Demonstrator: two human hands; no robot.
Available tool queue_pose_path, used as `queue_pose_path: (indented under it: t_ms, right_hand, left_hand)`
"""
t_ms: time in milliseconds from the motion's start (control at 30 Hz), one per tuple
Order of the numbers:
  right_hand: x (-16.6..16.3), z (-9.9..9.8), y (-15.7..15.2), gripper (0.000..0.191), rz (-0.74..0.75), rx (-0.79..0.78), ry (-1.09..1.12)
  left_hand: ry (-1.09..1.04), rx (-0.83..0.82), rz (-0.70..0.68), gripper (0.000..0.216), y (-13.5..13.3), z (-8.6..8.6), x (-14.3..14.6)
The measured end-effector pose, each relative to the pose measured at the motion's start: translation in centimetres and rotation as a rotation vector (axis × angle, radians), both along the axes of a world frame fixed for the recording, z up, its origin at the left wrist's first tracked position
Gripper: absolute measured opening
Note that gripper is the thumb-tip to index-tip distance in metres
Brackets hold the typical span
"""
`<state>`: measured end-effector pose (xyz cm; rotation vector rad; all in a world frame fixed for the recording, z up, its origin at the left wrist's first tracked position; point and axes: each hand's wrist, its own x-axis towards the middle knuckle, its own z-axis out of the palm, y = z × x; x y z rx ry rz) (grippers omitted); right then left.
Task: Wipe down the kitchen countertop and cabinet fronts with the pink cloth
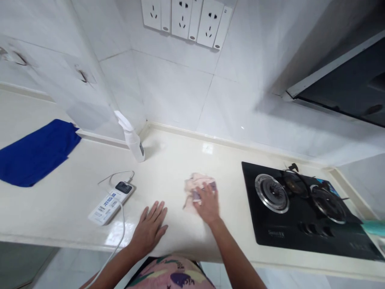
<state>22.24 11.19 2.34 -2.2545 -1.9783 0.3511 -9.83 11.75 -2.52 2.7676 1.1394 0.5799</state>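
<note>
A crumpled pale pink cloth (194, 182) with a purple patch lies on the cream countertop (177, 152). My right hand (208, 204) presses down on it, fingers bent over its right side; the hand and cloth are slightly blurred. To the left, my left hand (149, 228) rests flat near the counter's front edge, its fingers stretched out and holding nothing. Beyond that hand sits a white power bank (110, 202) with a dark display and a cable plugged into it. The white cable (123, 224) runs down beside my left forearm.
A white spray bottle (132, 140) stands against the back-left wall corner. At far left lies a blue cloth (39, 154). A black gas hob (264, 228) with metal burners occupies the right side, beneath a dark range hood (345, 84). Wall sockets (183, 20) are above.
</note>
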Motion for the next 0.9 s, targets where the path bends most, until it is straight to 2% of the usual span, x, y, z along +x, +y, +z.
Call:
queue_pose_path:
  t_ms: [100,167,267,333,367,433,533,633,700,767,900]
  right_hand:
    - [5.8,-1.4,-5.3,0.061,-0.354,0.030,-0.158]
    - [7.4,-2.8,-10.5,0.065,-0.485,0.090,-0.231]
    - [6.0,-5.0,-17.7,0.071,-0.497,0.204,-0.275]
    - [3.8,-6.0,-20.2,0.073,-0.530,0.252,-0.295]
    - [2.6,-6.2,-20.5,0.073,-0.545,0.256,-0.302]
    - [0.4,-6.1,-19.3,0.071,-0.537,0.226,-0.308]
    - [-2.7,-5.2,-14.7,0.067,-0.406,0.122,-0.287]
    - [-6.7,-4.2,-9.9,0.066,-0.111,0.022,-0.202]
    - [-9.5,-3.7,-7.8,0.064,0.093,0.008,-0.150]
    - [-11.2,-3.3,-6.8,0.066,0.205,0.025,-0.122]
    - [-10.8,-2.9,-6.7,0.066,0.239,0.028,-0.065]
  left_hand:
    - [-0.056,-0.084,0.013,0.052,-0.6,0.6,-0.3]
    - [-0.106,-0.136,-0.001,0.056,-0.4,1.2,-0.5]
    - [-0.161,-0.179,-0.031,0.066,-0.4,2.1,-1.3]
    - [-0.184,-0.210,-0.035,0.070,-0.8,2.7,-1.6]
    - [-0.198,-0.228,-0.037,0.071,-1.2,3.0,-1.6]
    - [-0.220,-0.278,-0.071,0.071,-2.1,3.6,-0.9]
    - [-0.204,-0.376,-0.201,0.070,-3.0,4.6,2.0]
    - [-0.143,-0.423,-0.338,0.074,-2.8,5.0,5.7]
    - [-0.109,-0.389,-0.333,0.080,-2.2,4.6,7.1]
    - [-0.092,-0.344,-0.266,0.089,-1.7,3.7,7.1]
    - [-0.059,-0.272,-0.178,0.100,-2.0,1.6,4.5]
